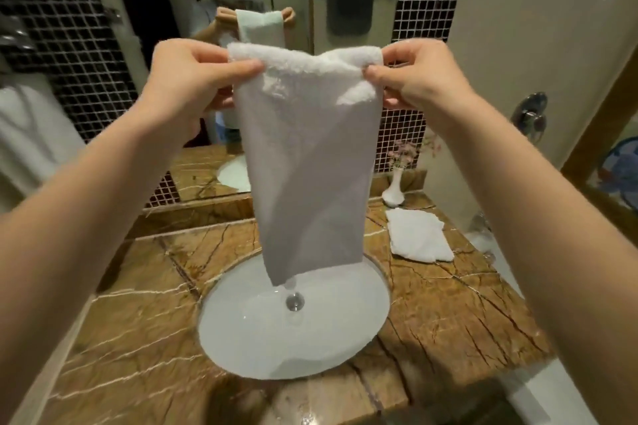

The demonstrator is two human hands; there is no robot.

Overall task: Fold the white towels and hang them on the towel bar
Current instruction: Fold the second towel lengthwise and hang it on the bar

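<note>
The brown veined marble counter (448,304) fills the near half of the scene, with the white oval sink (241,338) sunk into it and a mirror (207,166) standing along its far edge. Hanging over the sink is the largest task item, a white towel (310,166), already folded lengthwise into a narrow strip with its top edge doubled over. It is held up high, probably so its weight pulls it straight and the edges line up before the next fold; its lower end hangs over the sink's drain (295,301), and whether it touches the basin cannot be told.

The left hand (193,86) pinches the towel's top left corner between thumb and fingers, and the right hand (414,79) pinches the top right corner the same way, keeping the upper edge taut and level.

On the counter to the right lies 1 second white towel (419,235), folded flat, likely set aside to wait for hanging. Just beyond it, near the far right corner, a small white vase (393,190) with pink flowers is tucked clear of the work.

No towel bar can be made out with certainty, so hanging looks not yet begun. No brand, label or readable writing shows anywhere.
</note>
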